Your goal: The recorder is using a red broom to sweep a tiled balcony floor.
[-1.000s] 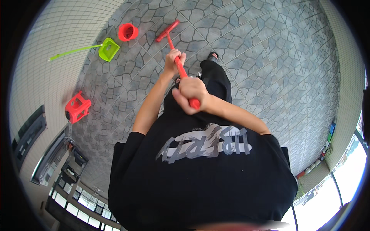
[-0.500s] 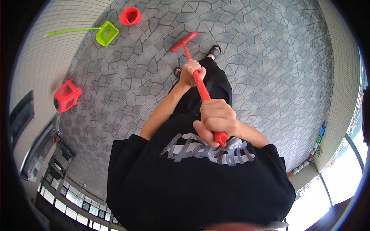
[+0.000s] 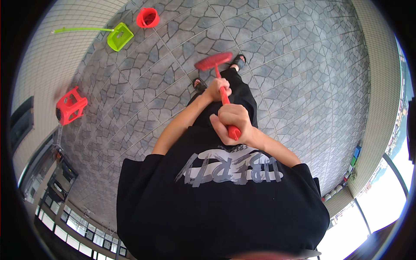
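Note:
A red broom (image 3: 213, 62) slants down from my chest, its head just above or on the stone floor near my sandalled feet; which of the two I cannot tell. My left hand (image 3: 218, 89) is wrapped round the lower part of the handle. Closer to my body, my right hand (image 3: 234, 121) is closed round the upper end, and the handle's tip pokes out below the fist. The broom head is smeared by motion, so its bristles show only faintly.
By the tiled wall at the far left lies a green dustpan (image 3: 120, 37) with a long handle. A red bucket (image 3: 147, 17) stands beside it, with something dark red inside. A red stool (image 3: 71, 106) is at the left wall. Boxes (image 3: 355, 155) line the right wall.
The broom head has swung nearer my feet and a little to the right, and it has turned. Both fists stay on the handle; my right hand has moved forward and slightly left.

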Demonstrator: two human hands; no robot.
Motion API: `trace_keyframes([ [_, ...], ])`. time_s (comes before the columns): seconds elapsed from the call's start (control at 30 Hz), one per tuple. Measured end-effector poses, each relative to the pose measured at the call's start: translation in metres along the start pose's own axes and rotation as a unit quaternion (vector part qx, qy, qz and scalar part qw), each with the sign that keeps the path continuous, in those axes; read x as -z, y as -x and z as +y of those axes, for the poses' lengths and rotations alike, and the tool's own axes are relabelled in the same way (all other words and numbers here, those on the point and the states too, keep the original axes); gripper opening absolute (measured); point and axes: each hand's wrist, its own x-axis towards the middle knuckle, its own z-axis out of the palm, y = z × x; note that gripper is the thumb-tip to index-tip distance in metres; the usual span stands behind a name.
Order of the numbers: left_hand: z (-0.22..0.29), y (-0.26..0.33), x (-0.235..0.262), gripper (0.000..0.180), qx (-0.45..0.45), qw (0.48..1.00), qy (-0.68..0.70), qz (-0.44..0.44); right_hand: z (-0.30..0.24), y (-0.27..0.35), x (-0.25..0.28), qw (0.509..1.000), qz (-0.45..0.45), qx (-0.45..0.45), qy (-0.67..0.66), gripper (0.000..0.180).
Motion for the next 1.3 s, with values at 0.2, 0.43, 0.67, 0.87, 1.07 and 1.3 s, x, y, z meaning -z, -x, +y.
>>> trace_keyframes([
  [0.2,0.052,-0.013,0.005,0.033,-0.021,0.999,-0.023,0.011,-0.033,-0.005,0.003,0.996,0.044,0.064,-0.03,0.036],
  [0.43,0.068,-0.002,0.026,0.031,-0.061,0.982,-0.133,0.12,-0.052,0.02,-0.008,0.991,0.047,0.108,-0.057,0.035],
  [0.67,0.006,0.002,0.031,0.029,-0.017,0.977,-0.185,0.104,0.011,0.061,-0.003,0.998,0.028,0.039,-0.032,0.037],
  [0.87,0.01,0.013,-0.018,0.029,0.011,0.978,-0.21,0.012,0.028,0.122,0.035,0.996,0.004,0.072,-0.053,0.037],
  [1.07,0.036,0.028,-0.143,0.025,0.006,0.991,-0.137,-0.006,-0.01,0.176,0.11,0.999,0.033,0.001,-0.035,0.034],
  [1.3,0.102,0.023,-0.211,0.028,0.014,0.988,-0.147,0.054,-0.039,0.213,0.166,0.996,0.021,0.03,-0.081,0.038],
])
